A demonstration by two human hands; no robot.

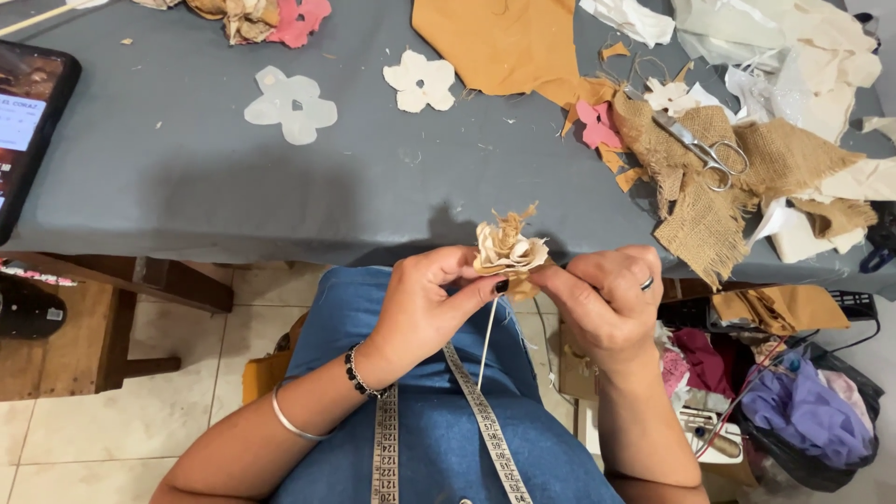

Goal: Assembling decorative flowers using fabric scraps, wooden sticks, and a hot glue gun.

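Grey table (187, 187); left hand (425, 303), right hand (607, 299) pinch fabric flower (507, 247); bag (821, 467) holds cloth.

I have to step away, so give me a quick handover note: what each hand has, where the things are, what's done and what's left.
Left hand: grip shut on the fabric flower.
Right hand: pinching the flower's base from the other side.
The flower sits on a thin stick, over the lap at the table's edge.
Done: cream and burlap layers gathered.
Left: petal cutouts and scissors lie unused on the grey table.
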